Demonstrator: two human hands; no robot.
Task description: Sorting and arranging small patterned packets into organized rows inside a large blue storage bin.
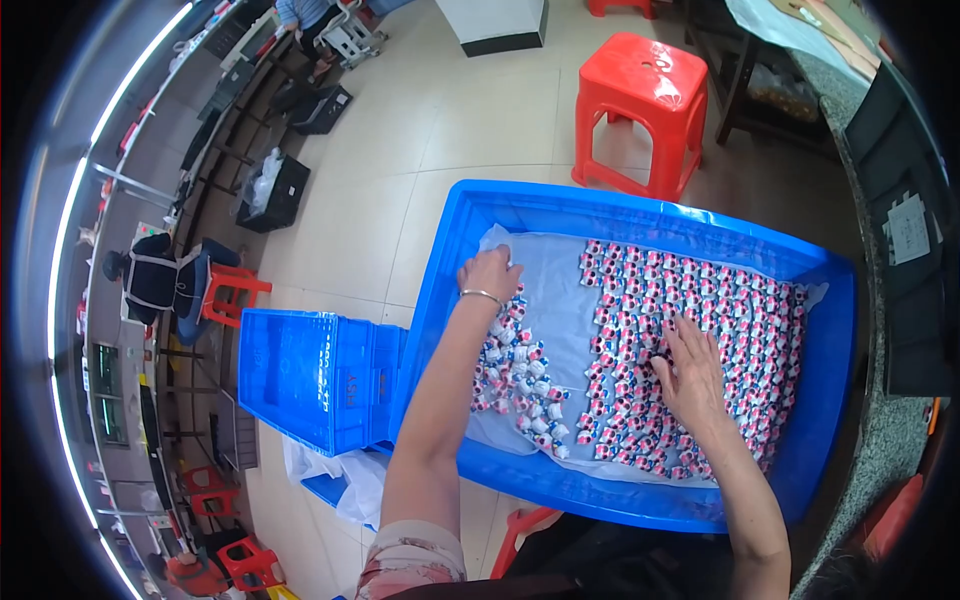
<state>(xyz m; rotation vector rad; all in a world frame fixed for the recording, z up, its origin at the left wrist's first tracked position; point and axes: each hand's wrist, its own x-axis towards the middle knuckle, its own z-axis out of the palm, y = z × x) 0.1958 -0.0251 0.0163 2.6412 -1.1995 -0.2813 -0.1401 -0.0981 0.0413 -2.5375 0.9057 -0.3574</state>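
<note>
A blue plastic bin (652,199) lies before me, lined with a thin translucent plastic sheet (555,300). Small painted figurines (720,300) in pink, white and blue stand in close rows across its right part. Toward the left side is a loose heap of similar figurines (525,375), many white side up. My left hand (491,271), a bangle at its wrist, is at the heap's far end by the left wall; its fingers are bent and what they hold is hidden. Over the rows, my right hand (690,371) is spread, its fingertips at the figurines.
Beyond the bin stands a red plastic stool (645,82). Blue crates (292,375) are stacked to the left, with white plastic sheeting (352,480) below. A person (161,281) sits at the left-hand workbench, and another person (307,22) is farther off. A speckled counter (892,450) borders the right.
</note>
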